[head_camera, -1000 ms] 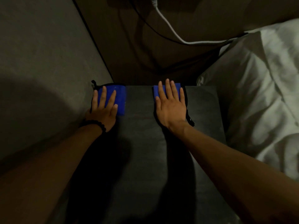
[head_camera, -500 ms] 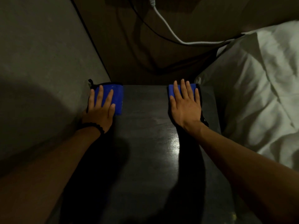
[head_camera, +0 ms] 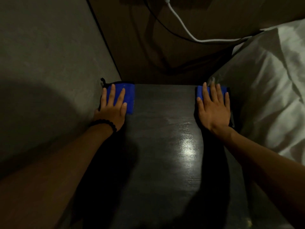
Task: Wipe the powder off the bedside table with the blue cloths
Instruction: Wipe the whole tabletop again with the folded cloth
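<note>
- Hands flat, fingers straight: left hand (head_camera: 110, 108) presses left cloth (head_camera: 127, 96) at counter (head_camera: 165, 162) far-left corner.
- Right hand (head_camera: 214, 108) presses right cloth (head_camera: 200, 92) at far-right corner, beside bed (head_camera: 264, 96).

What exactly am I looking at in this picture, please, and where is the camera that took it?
No machine here: a person wears a camera on the head, looking down at their own arms. The left hand presses flat on one blue cloth at the far left corner of a dark bedside table. The right hand presses flat on the other blue cloth at the far right corner. Neither hand grips anything. White bedding lies to the right, and a white cable hangs behind.
</note>
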Tool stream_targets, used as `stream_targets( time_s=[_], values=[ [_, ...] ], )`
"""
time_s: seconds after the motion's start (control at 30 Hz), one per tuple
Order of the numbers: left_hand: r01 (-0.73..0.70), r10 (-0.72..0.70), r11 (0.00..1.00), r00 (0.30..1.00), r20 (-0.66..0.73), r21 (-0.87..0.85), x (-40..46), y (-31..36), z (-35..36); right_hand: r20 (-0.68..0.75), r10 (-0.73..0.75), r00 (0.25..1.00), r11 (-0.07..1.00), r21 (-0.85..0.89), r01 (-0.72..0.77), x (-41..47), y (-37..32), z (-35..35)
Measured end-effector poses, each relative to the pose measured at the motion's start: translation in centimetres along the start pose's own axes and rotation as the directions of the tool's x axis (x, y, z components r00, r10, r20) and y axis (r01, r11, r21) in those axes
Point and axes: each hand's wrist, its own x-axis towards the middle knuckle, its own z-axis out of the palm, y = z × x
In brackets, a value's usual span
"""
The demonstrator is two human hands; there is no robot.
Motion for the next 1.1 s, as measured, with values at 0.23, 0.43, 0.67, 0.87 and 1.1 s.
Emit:
stream_targets(
  time_s=[0.23, 0.43, 0.67, 0.87, 1.1],
  values=[
    [0.006, -0.007, 0.999, 1.000, 0.026, 0.051, -0.1, 0.3, -0.5, 0.013, 0.078, 0.997, 0.997, -0.016, -0.078, -1.9, 0.1, -0.3],
    [0.042, -0.042, 0.999, 0.998, 0.053, 0.014, -0.5, 0.8, -0.9, 0.024, 0.145, 0.989, 0.989, -0.004, -0.145, -4.1, -0.6, -0.2],
    [0.040, -0.041, 0.999, 0.998, 0.055, 0.027, -0.5, 0.7, -1.0, 0.028, 0.195, 0.980, 0.981, 0.006, -0.196, -5.9, -3.2, -0.1],
    [0.048, -0.055, 0.993, 0.997, 0.062, 0.109, -0.5, 0.9, -1.3, 0.038, 0.193, 0.981, 0.981, -0.018, -0.192, -6.7, -5.2, 0.2],
    [0.005, -0.012, 0.995, 0.998, 0.063, 0.099, -0.3, 0.7, -1.6, 0.097, 0.116, 0.988, 0.993, -0.037, -0.113, -7.9, -9.5, 0.4]
  ],
)
